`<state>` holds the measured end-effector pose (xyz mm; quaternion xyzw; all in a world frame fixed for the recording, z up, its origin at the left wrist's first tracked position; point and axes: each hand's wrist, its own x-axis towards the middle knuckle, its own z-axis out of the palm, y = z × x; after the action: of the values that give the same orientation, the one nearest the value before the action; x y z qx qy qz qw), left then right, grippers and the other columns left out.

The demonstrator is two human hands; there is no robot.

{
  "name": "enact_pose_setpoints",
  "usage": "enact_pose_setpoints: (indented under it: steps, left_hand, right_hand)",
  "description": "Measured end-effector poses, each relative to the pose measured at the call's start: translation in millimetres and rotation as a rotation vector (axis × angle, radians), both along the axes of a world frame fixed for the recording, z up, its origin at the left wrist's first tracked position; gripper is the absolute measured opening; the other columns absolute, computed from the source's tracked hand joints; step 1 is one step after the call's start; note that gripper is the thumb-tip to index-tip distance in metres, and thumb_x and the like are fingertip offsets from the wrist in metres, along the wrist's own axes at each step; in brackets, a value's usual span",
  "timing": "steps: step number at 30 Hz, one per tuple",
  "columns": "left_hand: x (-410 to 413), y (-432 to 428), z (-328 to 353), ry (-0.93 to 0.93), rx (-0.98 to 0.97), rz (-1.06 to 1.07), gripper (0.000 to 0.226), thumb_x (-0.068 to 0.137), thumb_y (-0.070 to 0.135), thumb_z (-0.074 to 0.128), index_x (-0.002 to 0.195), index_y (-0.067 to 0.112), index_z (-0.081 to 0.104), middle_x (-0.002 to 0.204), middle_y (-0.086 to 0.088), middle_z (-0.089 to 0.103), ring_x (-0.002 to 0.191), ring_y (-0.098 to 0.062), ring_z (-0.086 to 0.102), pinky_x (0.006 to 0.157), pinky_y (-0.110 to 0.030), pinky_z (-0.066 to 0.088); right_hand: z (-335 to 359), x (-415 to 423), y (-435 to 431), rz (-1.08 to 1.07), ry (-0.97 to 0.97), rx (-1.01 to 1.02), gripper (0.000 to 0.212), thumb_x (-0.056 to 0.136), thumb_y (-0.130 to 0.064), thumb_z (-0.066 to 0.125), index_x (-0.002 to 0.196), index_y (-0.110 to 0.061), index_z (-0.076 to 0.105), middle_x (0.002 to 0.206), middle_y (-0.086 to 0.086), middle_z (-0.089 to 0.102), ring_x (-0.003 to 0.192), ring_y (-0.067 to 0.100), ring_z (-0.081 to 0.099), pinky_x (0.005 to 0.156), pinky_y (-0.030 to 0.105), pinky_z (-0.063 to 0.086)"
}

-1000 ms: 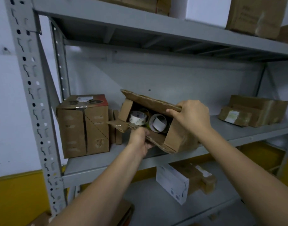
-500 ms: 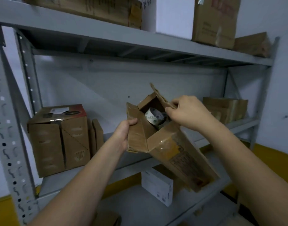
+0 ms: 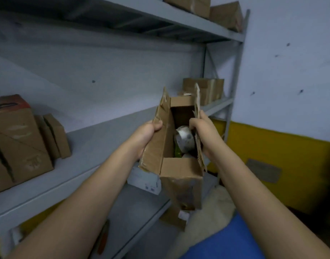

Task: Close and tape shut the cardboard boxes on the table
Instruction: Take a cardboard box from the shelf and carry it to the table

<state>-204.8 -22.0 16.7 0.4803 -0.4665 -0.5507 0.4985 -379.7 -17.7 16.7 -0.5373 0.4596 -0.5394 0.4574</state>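
I hold a worn, open cardboard box (image 3: 181,176) upright in the air in front of the metal shelving. My left hand (image 3: 147,134) grips its left long flap. On the other side, my right hand (image 3: 203,131) clutches the right long flap, fingers curled over the edge into the opening. Inside the box a roll of tape (image 3: 184,140) shows, with something green below it. All flaps stand open.
Grey metal shelf (image 3: 85,146) runs left to right behind the box. A brown box (image 3: 18,139) with thin cartons beside it stands at left, more boxes (image 3: 207,90) at the shelf's far right. A white carton (image 3: 144,179) lies on the lower shelf. Blue cloth (image 3: 233,240) lower right.
The box has come off the shelf and turned from tilted to upright, opening upward. My view has swung right. My left hand shifted from the box's front to its left flap.
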Motion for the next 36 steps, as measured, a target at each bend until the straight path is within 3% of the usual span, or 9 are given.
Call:
enact_pose_setpoints:
  steps: [2,8,12,21,25,27,31,33,36]
  left_hand:
    - [-6,-1,-19,0.023,0.048,-0.029,0.02,0.104,0.024,0.042,0.111,0.021,0.06,0.099,-0.011,0.069,0.089,-0.03,0.065,0.089,-0.039,0.051]
    - [-13,8,-94,0.028,0.175,-0.048,0.022,0.104,0.026,0.042,0.112,0.021,0.062,0.104,-0.014,0.071,0.094,-0.031,0.067,0.098,-0.05,0.049]
    - [-8,25,-160,-0.079,0.271,-0.037,0.029,0.103,0.021,0.047,0.127,0.011,0.059,0.113,-0.011,0.067,0.106,-0.034,0.065,0.094,-0.043,0.052]
    - [38,78,-284,-0.281,0.443,0.079,0.037,0.104,0.025,0.043,0.137,0.01,0.052,0.139,-0.014,0.054,0.126,-0.032,0.051,0.11,-0.046,0.039]
    - [58,109,-289,-0.25,0.431,0.258,0.042,0.105,0.019,0.04,0.146,0.008,0.038,0.151,-0.005,0.039,0.137,-0.024,0.039,0.116,-0.037,0.03]
    - [62,129,-286,-0.2,0.422,0.402,0.042,0.105,0.018,0.042,0.146,0.013,0.038,0.146,0.005,0.04,0.135,-0.016,0.039,0.115,-0.029,0.03]
    - [62,162,-281,-0.067,0.401,0.591,0.051,0.103,0.01,0.045,0.149,0.025,0.03,0.138,0.013,0.041,0.133,-0.01,0.039,0.099,-0.012,0.04]
    - [58,177,-265,-0.012,0.409,0.645,0.054,0.105,0.016,0.042,0.153,0.026,0.021,0.132,0.019,0.036,0.131,-0.005,0.037,0.083,-0.002,0.036]
    - [60,201,-266,0.043,0.411,0.808,0.04,0.107,0.03,0.035,0.146,0.033,0.037,0.133,0.017,0.048,0.12,-0.001,0.047,0.091,-0.014,0.039]
  right_hand:
    - [-10,-7,8,0.009,-0.085,0.012,0.036,0.08,-0.003,0.046,0.106,-0.026,0.055,0.078,0.0,0.036,0.07,0.015,0.034,0.062,0.031,0.03]
    - [-64,-19,31,-0.076,-0.176,0.296,0.014,0.084,-0.003,0.044,0.091,-0.014,0.043,0.082,0.009,0.04,0.07,0.026,0.042,0.056,0.03,0.036]
    - [-116,-19,33,-0.133,0.283,0.5,0.015,0.091,0.003,0.046,0.08,-0.007,0.05,0.069,0.01,0.047,0.058,0.022,0.046,0.051,0.028,0.034]
    - [-252,44,32,0.069,0.39,0.697,0.023,0.081,0.014,0.043,0.091,0.007,0.063,0.086,0.027,0.065,0.074,0.037,0.064,0.064,0.041,0.053]
    - [-273,83,29,0.227,0.558,0.59,0.012,0.083,-0.002,0.049,0.082,-0.001,0.061,0.081,0.022,0.064,0.072,0.032,0.063,0.061,0.044,0.054]
    - [-270,103,34,0.324,0.578,0.53,0.012,0.091,-0.007,0.047,0.084,-0.011,0.055,0.081,0.013,0.06,0.072,0.025,0.057,0.061,0.035,0.049]
    - [-271,141,41,0.599,0.564,0.587,0.038,0.094,-0.01,0.046,0.132,-0.011,0.042,0.11,0.017,0.059,0.096,0.033,0.061,0.083,0.047,0.056]
    - [-270,159,47,0.703,0.513,0.623,0.036,0.091,-0.004,0.05,0.127,-0.006,0.049,0.108,0.021,0.061,0.093,0.036,0.063,0.084,0.05,0.056]
    - [-266,177,65,0.875,0.372,0.724,0.026,0.087,-0.003,0.056,0.113,0.003,0.057,0.105,0.029,0.063,0.084,0.036,0.066,0.066,0.035,0.057]
